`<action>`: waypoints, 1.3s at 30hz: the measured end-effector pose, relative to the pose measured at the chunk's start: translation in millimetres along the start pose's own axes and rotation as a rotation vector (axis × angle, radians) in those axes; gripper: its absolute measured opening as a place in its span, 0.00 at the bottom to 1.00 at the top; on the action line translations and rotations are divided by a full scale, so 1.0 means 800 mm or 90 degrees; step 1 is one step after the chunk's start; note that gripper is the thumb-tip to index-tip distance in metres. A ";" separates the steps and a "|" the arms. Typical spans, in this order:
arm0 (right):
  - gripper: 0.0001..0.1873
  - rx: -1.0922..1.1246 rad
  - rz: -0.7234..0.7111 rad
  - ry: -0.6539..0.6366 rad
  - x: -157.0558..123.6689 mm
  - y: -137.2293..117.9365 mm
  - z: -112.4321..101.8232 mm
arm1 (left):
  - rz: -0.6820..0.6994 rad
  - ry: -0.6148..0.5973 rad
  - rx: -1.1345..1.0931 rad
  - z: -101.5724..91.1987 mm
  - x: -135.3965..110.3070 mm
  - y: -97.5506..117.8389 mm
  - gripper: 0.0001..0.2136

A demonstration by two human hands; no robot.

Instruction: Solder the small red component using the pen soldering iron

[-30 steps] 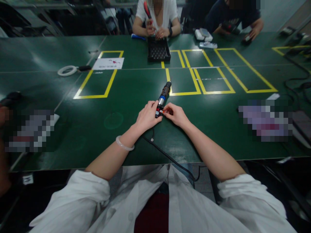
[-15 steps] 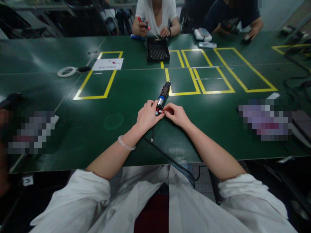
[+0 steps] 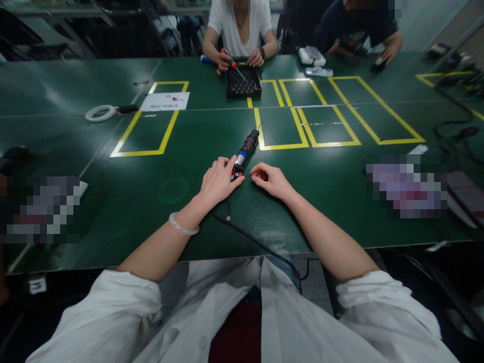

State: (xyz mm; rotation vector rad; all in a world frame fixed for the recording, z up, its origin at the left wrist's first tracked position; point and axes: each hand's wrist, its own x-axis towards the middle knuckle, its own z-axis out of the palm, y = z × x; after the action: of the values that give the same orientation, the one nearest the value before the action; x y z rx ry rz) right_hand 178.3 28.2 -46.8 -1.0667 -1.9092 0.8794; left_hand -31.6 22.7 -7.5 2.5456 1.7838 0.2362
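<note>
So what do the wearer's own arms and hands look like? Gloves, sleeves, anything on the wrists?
No gloves on the left hand or right hand. Pale, translucent bangle on the left wrist; nothing on the right. Loose, creased whitish sleeves, both rolled up, forearms uncovered.

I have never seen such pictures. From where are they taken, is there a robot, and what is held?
No robot works here. One camera, worn on the head, takes all the pictures, looking forward and down. The wearer's bare left hand holds a dark device with blue and silver parts on the green table. The right hand is beside the device, not touching; whether it holds something is unclear. A black cable lies nearby; a black tray stands farther away, before another person.
</note>
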 end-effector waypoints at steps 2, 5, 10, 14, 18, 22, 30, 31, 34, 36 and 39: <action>0.08 -0.002 0.004 -0.005 -0.001 0.000 0.000 | -0.011 -0.006 0.008 -0.004 -0.004 -0.014 0.32; 0.07 -0.003 0.005 -0.010 -0.001 0.000 -0.001 | -0.039 -0.009 0.019 -0.008 -0.011 -0.040 0.33; 0.07 -0.005 0.006 -0.016 -0.001 -0.002 0.000 | -0.109 -0.017 0.041 -0.016 -0.023 -0.094 0.34; 0.08 -0.001 0.011 -0.019 -0.002 -0.004 0.000 | -0.173 -0.014 0.068 -0.025 -0.034 -0.142 0.36; 0.08 0.002 0.015 -0.022 -0.003 -0.005 0.000 | -0.230 -0.025 0.112 -0.036 -0.047 -0.195 0.37; 0.08 -0.002 0.018 -0.026 -0.003 -0.003 0.000 | -0.285 -0.038 0.157 -0.045 -0.060 -0.253 0.38; 0.08 -0.002 0.019 -0.033 -0.003 -0.001 -0.001 | -0.393 -0.113 0.219 -0.066 -0.078 -0.340 0.39; 0.08 -0.003 0.019 -0.033 -0.003 -0.002 -0.002 | -0.401 -0.119 0.224 -0.068 -0.079 -0.346 0.38; 0.08 -0.004 0.022 -0.034 -0.003 -0.002 -0.002 | -0.424 -0.131 0.230 -0.073 -0.081 -0.357 0.36; 0.08 -0.003 0.023 -0.033 -0.003 -0.002 -0.002 | -0.428 -0.124 0.237 -0.075 -0.082 -0.354 0.34; 0.08 0.000 0.026 -0.031 -0.003 -0.001 -0.002 | -0.414 -0.075 0.239 -0.075 -0.084 -0.336 0.32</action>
State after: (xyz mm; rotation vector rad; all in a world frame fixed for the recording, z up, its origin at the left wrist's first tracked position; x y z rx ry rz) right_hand 179.8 26.0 -46.0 -1.0975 -1.9338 0.9354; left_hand -313.2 48.3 16.0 1.9339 2.6646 -0.2812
